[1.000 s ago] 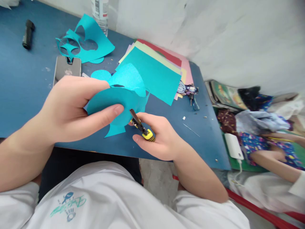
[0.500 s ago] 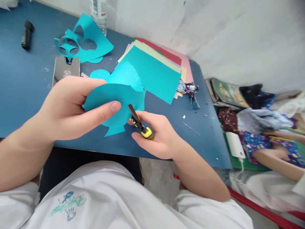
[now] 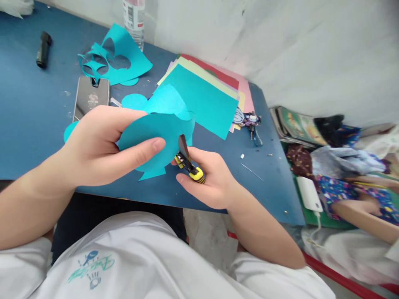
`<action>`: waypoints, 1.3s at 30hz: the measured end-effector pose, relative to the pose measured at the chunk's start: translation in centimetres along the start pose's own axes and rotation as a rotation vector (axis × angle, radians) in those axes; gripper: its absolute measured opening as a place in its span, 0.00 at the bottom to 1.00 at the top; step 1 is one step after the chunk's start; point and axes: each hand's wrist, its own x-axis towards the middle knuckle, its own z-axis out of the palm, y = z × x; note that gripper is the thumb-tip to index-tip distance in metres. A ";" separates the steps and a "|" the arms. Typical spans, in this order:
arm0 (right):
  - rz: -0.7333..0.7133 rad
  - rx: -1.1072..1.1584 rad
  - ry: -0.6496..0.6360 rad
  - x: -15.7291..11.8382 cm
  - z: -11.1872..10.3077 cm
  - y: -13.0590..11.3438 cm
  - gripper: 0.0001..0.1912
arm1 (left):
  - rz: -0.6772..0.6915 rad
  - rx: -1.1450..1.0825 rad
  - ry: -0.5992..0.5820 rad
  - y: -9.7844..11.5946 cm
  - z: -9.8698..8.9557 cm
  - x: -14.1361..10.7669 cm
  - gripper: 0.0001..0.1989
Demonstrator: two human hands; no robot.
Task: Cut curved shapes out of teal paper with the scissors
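Pinched between the thumb and fingers of my left hand is a sheet of teal paper with a curved edge. My right hand is closed round small yellow and black scissors, their blades at the right part of the paper. A pointed teal flap hangs below the sheet. Another piece of curved teal paper shows behind it, and I cannot tell whether it is joined. A teal round piece lies just beyond my left fingers.
Behind lie a phone, cut teal scraps, a bottle, a black object and stacked coloured paper. Patterned trinkets sit at right. Beyond the table edge are a white device and a person's arm.
The scissors have shifted slightly right, and their upper blade now overlaps the paper's right part. The whole view has shifted a little. Both hands keep their hold.
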 end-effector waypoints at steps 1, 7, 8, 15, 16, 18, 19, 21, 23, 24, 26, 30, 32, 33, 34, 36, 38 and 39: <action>-0.001 0.003 0.001 0.0 0.0 0.0 0.08 | -0.003 -0.004 -0.007 0.0 0.0 0.0 0.19; 0.022 0.058 -0.005 0.0 0.0 0.1 0.08 | -0.018 0.004 -0.014 0.3 -0.1 0.1 0.20; 0.024 0.082 -0.007 0.0 0.0 0.1 0.08 | -0.022 0.009 -0.015 0.3 -0.1 0.1 0.20; 0.131 0.251 -0.055 -0.2 0.0 0.0 0.09 | -0.093 0.050 -0.066 0.6 -0.4 -0.4 0.20; 0.155 0.275 -0.056 -0.3 0.0 0.0 0.09 | -0.088 0.054 -0.076 0.5 -0.4 -0.3 0.19; 0.188 0.307 -0.050 -0.3 0.0 -0.1 0.09 | -0.083 0.051 -0.094 0.4 -0.4 -0.2 0.19; 0.196 0.315 -0.046 -0.3 0.1 -0.1 0.10 | -0.079 0.046 -0.097 0.4 -0.4 -0.2 0.19; 0.200 0.321 -0.047 -0.2 0.1 -0.1 0.10 | -0.075 0.043 -0.101 0.3 -0.4 -0.1 0.19; 0.195 0.321 -0.054 -0.2 0.1 -0.1 0.09 | -0.075 0.054 -0.099 0.3 -0.4 0.0 0.18; 0.192 0.319 -0.057 -0.1 0.1 -0.1 0.08 | -0.078 0.063 -0.104 0.3 -0.4 0.0 0.18; 0.190 0.319 -0.060 -0.1 0.0 -0.1 0.07 | -0.089 0.073 -0.121 0.3 -0.3 -0.1 0.18; 0.220 0.329 -0.045 -0.2 0.0 -0.3 0.09 | -0.054 0.059 -0.118 0.2 -0.2 0.1 0.19; 0.222 0.330 -0.046 -0.2 0.0 -0.3 0.10 | -0.039 0.046 -0.114 0.2 -0.2 0.2 0.20; 0.216 0.330 -0.050 -0.2 0.0 -0.3 0.10 | -0.043 0.035 -0.117 0.2 -0.2 0.2 0.20; 0.210 0.327 -0.053 -0.2 0.0 -0.2 0.10 | -0.060 0.024 -0.123 0.2 -0.2 0.2 0.20; 0.198 0.318 -0.056 -0.2 0.0 -0.2 0.10 | -0.092 0.005 -0.139 0.2 -0.3 0.1 0.20; 0.192 0.307 -0.054 -0.2 0.1 -0.1 0.10 | -0.093 -0.013 -0.149 0.2 -0.3 0.1 0.20; 0.188 0.302 -0.051 -0.2 0.1 -0.1 0.10 | -0.097 -0.018 -0.156 0.2 -0.2 0.0 0.19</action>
